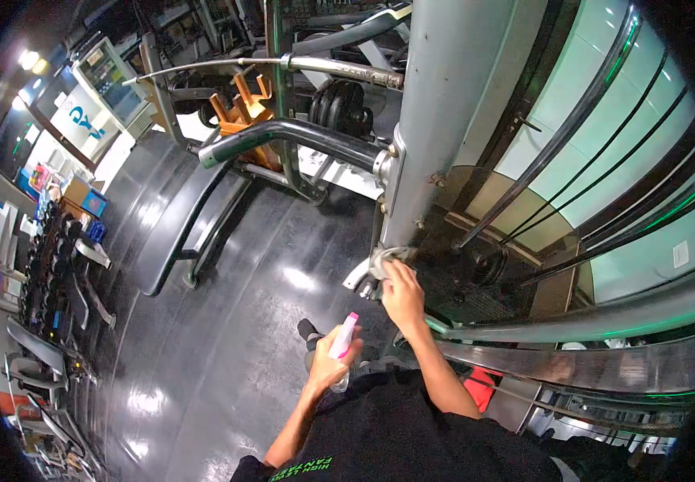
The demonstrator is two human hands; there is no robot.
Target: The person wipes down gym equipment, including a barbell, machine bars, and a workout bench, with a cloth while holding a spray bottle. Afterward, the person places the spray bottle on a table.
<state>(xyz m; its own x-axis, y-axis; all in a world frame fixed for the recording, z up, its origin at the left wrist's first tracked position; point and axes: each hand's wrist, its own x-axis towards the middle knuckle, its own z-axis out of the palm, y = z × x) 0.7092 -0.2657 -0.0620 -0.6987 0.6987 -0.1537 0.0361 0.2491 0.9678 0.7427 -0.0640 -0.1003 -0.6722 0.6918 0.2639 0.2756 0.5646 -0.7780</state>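
At the lower end of one grey post [444, 88], the right hand [404, 299] has its grip closed on one pale cloth [380, 262]. Left of the post, the left hand [328, 366] clamps its grip around one pink-topped spray bottle [343, 344]. One black bar [307, 135] juts from the post.

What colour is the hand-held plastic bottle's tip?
The bottle's tip is pink, clearest in the head view.

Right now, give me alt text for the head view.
At a gym machine, a person's left hand holds a pink-and-white bottle; the right hand touches what looks like a pale cloth by its gray post. Dumbbells line the left side.
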